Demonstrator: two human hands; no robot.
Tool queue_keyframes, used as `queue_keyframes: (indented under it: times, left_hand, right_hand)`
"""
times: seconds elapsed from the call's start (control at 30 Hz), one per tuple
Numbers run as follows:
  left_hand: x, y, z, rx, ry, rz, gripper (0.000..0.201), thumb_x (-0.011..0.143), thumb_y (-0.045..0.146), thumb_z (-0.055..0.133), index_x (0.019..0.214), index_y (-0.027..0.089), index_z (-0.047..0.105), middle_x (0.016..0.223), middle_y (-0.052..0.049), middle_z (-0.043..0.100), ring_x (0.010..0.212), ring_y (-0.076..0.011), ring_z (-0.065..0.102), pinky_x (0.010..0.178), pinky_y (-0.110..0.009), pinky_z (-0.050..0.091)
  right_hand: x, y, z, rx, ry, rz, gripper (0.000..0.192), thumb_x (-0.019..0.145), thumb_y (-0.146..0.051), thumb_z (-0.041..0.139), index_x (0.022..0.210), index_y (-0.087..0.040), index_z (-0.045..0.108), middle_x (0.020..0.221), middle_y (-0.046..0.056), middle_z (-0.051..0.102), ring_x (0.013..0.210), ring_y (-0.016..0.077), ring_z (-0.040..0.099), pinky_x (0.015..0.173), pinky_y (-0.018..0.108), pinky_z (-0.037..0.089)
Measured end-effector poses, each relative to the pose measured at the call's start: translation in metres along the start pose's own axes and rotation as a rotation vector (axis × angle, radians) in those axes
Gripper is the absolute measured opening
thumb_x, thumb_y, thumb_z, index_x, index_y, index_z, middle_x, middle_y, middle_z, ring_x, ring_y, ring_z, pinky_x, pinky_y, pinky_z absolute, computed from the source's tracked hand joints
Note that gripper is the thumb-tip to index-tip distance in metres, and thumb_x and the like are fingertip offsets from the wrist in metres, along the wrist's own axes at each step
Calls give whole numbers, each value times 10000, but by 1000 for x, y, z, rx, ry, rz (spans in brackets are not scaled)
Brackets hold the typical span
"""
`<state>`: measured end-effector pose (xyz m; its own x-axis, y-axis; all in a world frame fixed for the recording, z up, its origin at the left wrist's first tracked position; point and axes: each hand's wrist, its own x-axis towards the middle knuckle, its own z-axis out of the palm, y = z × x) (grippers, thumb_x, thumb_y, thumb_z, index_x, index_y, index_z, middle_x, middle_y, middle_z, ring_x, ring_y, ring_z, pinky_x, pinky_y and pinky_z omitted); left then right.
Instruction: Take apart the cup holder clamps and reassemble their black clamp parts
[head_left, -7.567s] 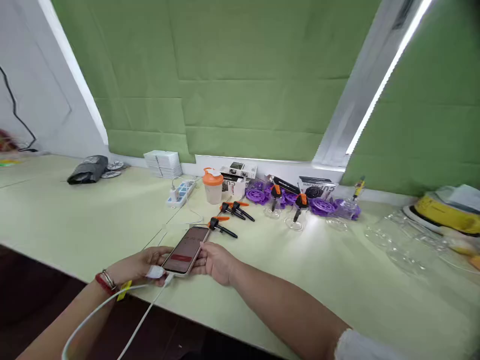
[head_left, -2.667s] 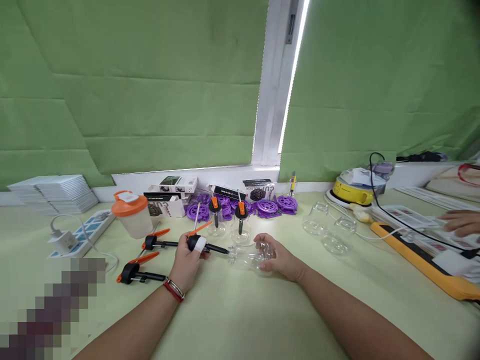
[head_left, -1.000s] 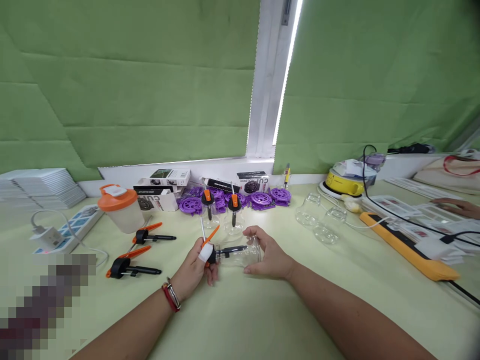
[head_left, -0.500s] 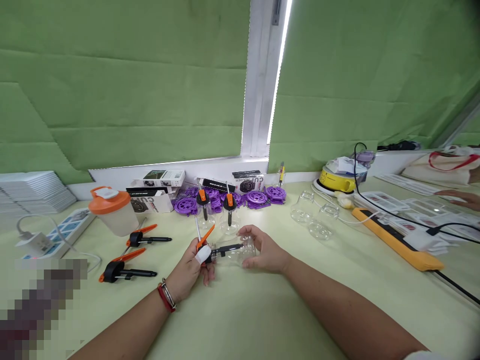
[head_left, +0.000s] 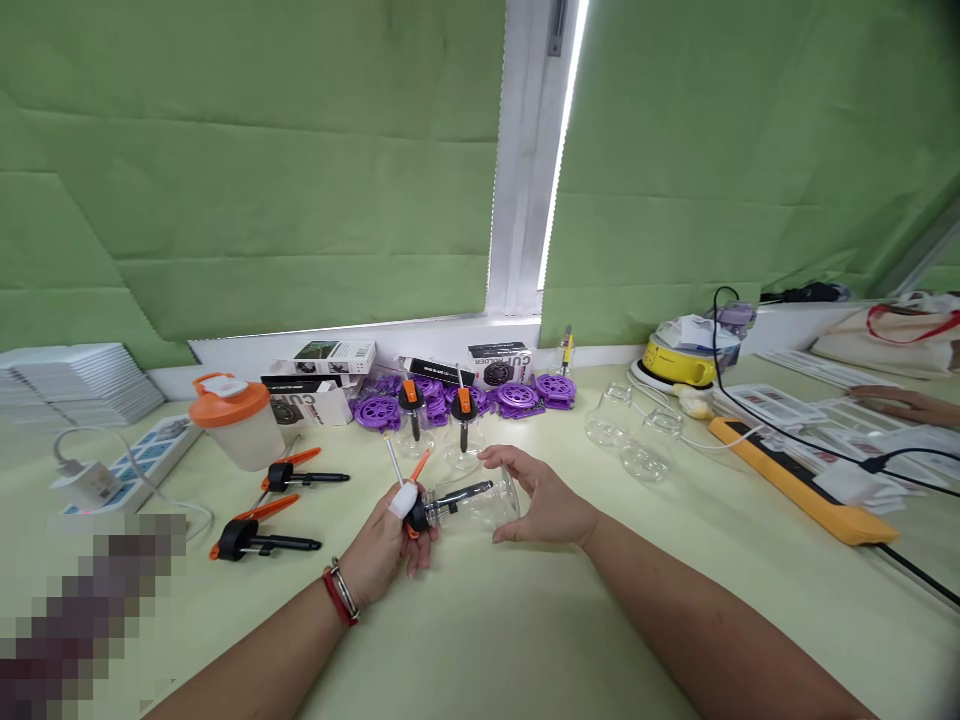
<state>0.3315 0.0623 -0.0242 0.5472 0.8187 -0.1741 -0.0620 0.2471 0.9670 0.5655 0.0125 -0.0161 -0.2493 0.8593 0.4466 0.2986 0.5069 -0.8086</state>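
My left hand [head_left: 394, 535] is closed around a black lid [head_left: 416, 513] with an orange lever and a thin pale tube sticking up. White wrapping covers its thumb. The lid's black stem [head_left: 463, 497] lies inside a clear glass bottle [head_left: 487, 512], tilted onto its side. My right hand [head_left: 545, 505] grips the bottle's wide base, thumb below and fingers above. Just behind stand two glass bottles fitted with the same kind of lid, one with its orange lever [head_left: 464, 402] upright. Two loose lids, the nearer one [head_left: 240, 540] among them, lie on the table to the left.
Two lidless glass bottles [head_left: 651, 447] stand at right, near an orange power strip [head_left: 795, 480] and a yellow pot [head_left: 679, 362]. Purple plastic parts [head_left: 517, 398] and boxes [head_left: 319, 405] line the back. An orange-capped cup [head_left: 244, 430] stands left. Another person's hand [head_left: 900, 403] rests far right.
The held bottle has tilted slightly, its base a little further right. My right hand's fingers have spread more around the base. The whole view has shifted a little.
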Motion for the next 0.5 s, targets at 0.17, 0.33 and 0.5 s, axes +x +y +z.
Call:
queue_keyframes:
  times: [0.17, 0.33, 0.5]
  left_hand:
    - [1, -2, -3, 54, 60, -40, 463, 821, 644, 349, 908, 206, 470, 526, 15, 581, 292, -98, 447, 262, -166, 225]
    - [0, -1, -4, 45, 83, -21, 472, 819, 643, 356, 888, 199, 500, 488, 50, 519, 258, -45, 305, 292, -167, 163]
    - [0, -2, -5, 5, 40, -6, 472, 837, 633, 334, 926, 192, 480, 482, 69, 489, 276, -34, 241, 317, -173, 189]
  right_hand:
    - [2, -11, -1, -133, 8, -108, 650, 538, -322, 827, 1103, -267, 510, 1254, 93, 488, 1200, 260, 436, 1024, 415, 327]
    - [3, -16, -1, -223, 9, -175, 635, 567, -316, 812, 1121, -270, 503, 1244, 96, 501, 1179, 261, 450, 993, 421, 359]
    - [2, -15, -1, -243, 16, -239, 643, 574, -322, 807, 1135, -254, 499, 1236, 99, 502, 1171, 252, 448, 1005, 426, 348]
